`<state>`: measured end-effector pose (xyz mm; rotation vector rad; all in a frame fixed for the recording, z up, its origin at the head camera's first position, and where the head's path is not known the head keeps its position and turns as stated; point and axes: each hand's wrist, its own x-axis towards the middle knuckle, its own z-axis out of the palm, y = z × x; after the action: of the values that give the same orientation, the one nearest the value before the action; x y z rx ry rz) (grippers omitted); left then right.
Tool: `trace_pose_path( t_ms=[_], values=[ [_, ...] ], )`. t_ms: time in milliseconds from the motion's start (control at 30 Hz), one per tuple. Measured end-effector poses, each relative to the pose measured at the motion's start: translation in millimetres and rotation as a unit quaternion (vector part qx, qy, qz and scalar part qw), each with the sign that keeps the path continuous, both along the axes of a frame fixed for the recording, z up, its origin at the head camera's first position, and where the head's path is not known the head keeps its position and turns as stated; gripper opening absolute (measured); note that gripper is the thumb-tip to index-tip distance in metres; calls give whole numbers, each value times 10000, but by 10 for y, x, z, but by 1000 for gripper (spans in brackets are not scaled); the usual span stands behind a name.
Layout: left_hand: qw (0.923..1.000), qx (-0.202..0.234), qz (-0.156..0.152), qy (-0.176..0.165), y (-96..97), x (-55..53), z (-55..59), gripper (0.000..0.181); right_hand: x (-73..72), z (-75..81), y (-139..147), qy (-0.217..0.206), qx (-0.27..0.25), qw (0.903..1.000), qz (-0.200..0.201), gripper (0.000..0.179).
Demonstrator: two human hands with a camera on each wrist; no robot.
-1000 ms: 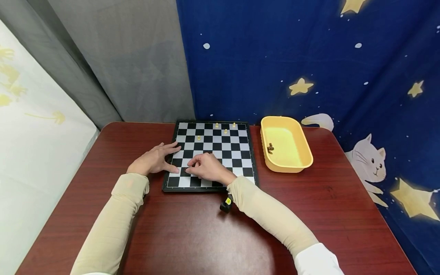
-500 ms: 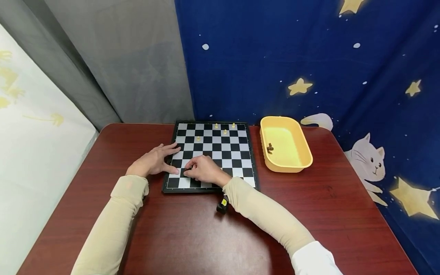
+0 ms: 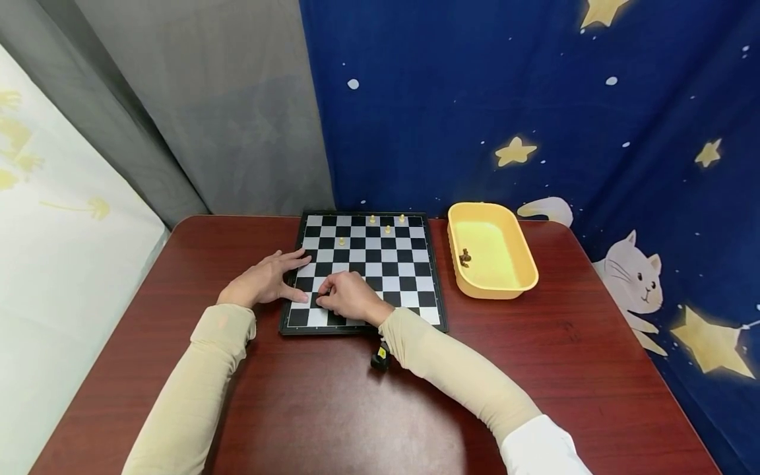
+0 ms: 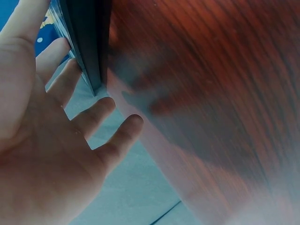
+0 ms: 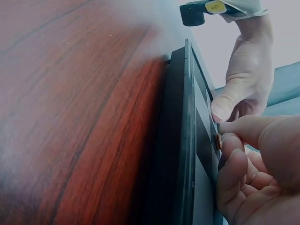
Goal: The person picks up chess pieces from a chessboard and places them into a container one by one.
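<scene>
A black and white chessboard (image 3: 415, 285) lies on the table. My left hand (image 3: 261, 278) rests at its left edge, fingers spread, thumb and fingertips over the border squares. In the left wrist view those fingers (image 4: 126, 136) are straight and hold nothing. Over the near left part of the board, my right hand (image 3: 350, 295) pinches a small dark chess piece between thumb and index finger. The right wrist view shows the piece's round brownish base (image 5: 218, 141) right at the board surface; the fingers hide the rest.
Several small yellow chess pieces, among them a pawn-like one (image 3: 341, 241), stand on the far half of the board. To the right is a yellow plastic basin (image 3: 525, 264) with dark brown pieces (image 3: 465, 257) inside. Curtains (image 3: 415, 132) hang behind the table (image 3: 309, 409).
My right hand has shifted slightly left over the near left squares, still pinching the small piece. The left hand stays in place at the board's edge.
</scene>
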<state>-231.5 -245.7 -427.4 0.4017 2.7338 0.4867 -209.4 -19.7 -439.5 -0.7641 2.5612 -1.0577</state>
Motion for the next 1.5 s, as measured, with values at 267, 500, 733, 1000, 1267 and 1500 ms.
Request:
trace_pose_path(
  t_ms=[267, 500, 733, 1000, 1267, 1500],
  values=[
    [10000, -2, 9, 50, 2, 6, -6, 96, 17, 6, -8, 281, 130, 9995, 38, 9],
    [10000, -25, -32, 81, 7, 11, -3, 97, 12, 10, -12, 273, 113, 9996, 22, 8],
    [10000, -18, -10, 19, 1, 17, 11, 97, -13, -3, 7, -36, -82, 10000, -15, 7],
    [10000, -33, -9, 31, 9, 8, 3, 97, -37, -6, 58, -246, -467, 9986, -60, 6],
    [10000, -29, -28, -5, 19, 8, 22, 97, -73, 38, 106, -553, -798, 9953, -40, 9],
    [10000, -65, -3, -46, 18, 6, 22, 98, -89, 137, 178, -659, -1159, 9911, -53, 9]
  ],
)
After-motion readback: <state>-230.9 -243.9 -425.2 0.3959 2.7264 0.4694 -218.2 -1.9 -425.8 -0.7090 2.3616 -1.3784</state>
